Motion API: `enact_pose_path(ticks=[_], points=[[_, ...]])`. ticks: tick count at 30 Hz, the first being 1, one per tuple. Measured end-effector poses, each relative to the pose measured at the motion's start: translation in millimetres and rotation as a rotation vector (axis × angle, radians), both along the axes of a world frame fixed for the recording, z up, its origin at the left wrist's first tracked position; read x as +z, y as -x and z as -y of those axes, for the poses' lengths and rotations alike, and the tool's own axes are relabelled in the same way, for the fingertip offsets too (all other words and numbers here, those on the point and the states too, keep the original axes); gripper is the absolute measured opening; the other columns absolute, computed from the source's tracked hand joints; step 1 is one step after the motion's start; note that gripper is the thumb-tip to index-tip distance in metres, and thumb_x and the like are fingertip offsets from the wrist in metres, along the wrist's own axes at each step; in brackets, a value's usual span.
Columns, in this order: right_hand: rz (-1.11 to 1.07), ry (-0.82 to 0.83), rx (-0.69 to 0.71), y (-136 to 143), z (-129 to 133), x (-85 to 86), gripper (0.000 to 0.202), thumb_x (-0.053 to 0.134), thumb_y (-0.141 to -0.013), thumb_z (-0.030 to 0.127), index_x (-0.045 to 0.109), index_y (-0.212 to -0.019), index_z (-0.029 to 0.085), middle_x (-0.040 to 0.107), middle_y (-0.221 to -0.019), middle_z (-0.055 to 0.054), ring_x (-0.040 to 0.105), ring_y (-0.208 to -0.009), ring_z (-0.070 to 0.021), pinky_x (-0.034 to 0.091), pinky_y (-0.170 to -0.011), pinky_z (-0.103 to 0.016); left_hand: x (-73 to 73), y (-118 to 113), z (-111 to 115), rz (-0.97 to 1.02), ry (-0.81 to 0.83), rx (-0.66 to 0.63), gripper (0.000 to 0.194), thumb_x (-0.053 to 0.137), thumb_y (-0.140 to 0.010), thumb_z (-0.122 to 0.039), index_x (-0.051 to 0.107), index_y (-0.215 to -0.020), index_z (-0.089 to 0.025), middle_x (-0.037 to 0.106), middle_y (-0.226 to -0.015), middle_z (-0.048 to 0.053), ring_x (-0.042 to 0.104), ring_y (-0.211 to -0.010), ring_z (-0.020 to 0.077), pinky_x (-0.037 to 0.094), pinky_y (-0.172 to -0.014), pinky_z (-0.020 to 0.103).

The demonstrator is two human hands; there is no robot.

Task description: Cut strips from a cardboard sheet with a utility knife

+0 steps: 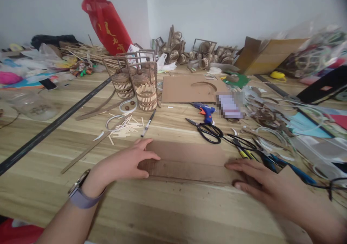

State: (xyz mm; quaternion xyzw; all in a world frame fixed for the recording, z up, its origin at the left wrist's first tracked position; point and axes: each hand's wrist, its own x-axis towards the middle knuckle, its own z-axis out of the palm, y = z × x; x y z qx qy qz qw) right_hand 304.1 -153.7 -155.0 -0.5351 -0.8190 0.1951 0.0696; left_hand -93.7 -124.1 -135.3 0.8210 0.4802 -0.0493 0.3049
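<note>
I have the cardboard piece (pixel 189 152) flat on the tabletop (pixel 162 211) in front of me, between my two hands. My left hand (pixel 121 164) rests on its left end, fingers spread, thumb and forefinger apart. My right hand (pixel 260 184) is at the right end, thumb held off from the closer-set fingers; neither seems to pinch anything. A darker band runs along the near side; I can't tell whether it's a fold or a separate strip.

I'd call this steadying and lining up, and the next move calls for even, light pressure at both ends.

Bare wood with a few dark crumbs borders the near edge, so sliding towards me looks easiest. Beyond the far edge lie the black-handled scissors (pixel 202 125) and the blue glue gun (pixel 207 112). The right is tightest, with blue-handled pliers (pixel 295 170) near my knuckles. A pen (pixel 149 123) lies just past my left fingertips.
</note>
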Motion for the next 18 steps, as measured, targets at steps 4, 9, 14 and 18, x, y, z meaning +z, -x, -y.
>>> enact_pose_path(ticks=[4, 9, 14, 18], points=[[-0.027, -0.016, 0.008, -2, -2, -4.8, 0.048, 0.049, -0.092, 0.058, 0.073, -0.114, 0.023, 0.071, -0.119, -0.014, 0.066, -0.116, -0.0292, 0.054, -0.1, -0.047, 0.1, 0, 1, -0.015, 0.011, 0.009, 0.062, 0.074, -0.077, -0.017, 0.061, -0.136, -0.035, 0.016, -0.167, 0.004, 0.016, -0.152, 0.037, 0.026, -0.12, 0.053], [-0.005, -0.062, 0.02, -6, -2, -11.1, 0.047, 0.049, -0.092, 0.057, 0.073, -0.117, 0.025, 0.071, -0.121, -0.013, 0.066, -0.116, -0.0297, 0.054, -0.1, -0.048, 2.2, -1, 1, -0.067, 0.035, -0.009, 0.062, 0.073, -0.082, -0.015, 0.059, -0.137, -0.04, 0.012, -0.168, 0.004, 0.01, -0.153, 0.0388, 0.02, -0.121, 0.055], [0.046, -0.108, 0.06, 0, -2, -4.3, 0.045, 0.051, -0.092, 0.05, 0.075, -0.117, 0.021, 0.072, -0.12, -0.014, 0.069, -0.112, -0.0298, 0.057, -0.097, -0.042, 0.3, -1, 0, -0.072, 0.027, -0.032, 0.062, 0.074, -0.083, -0.018, 0.058, -0.138, -0.041, 0.011, -0.168, 0.005, 0.009, -0.153, 0.0392, 0.02, -0.121, 0.055], [0.07, -0.148, 0.036, 2, -4, -2.9, 0.044, 0.052, -0.089, 0.051, 0.078, -0.111, 0.022, 0.074, -0.116, -0.012, 0.071, -0.108, -0.0283, 0.058, -0.095, -0.037, -1.6, 0, -1, -0.041, 0.019, -0.032, 0.061, 0.075, -0.082, -0.017, 0.06, -0.136, -0.041, 0.015, -0.168, 0.003, 0.01, -0.152, 0.0395, 0.02, -0.121, 0.056]])
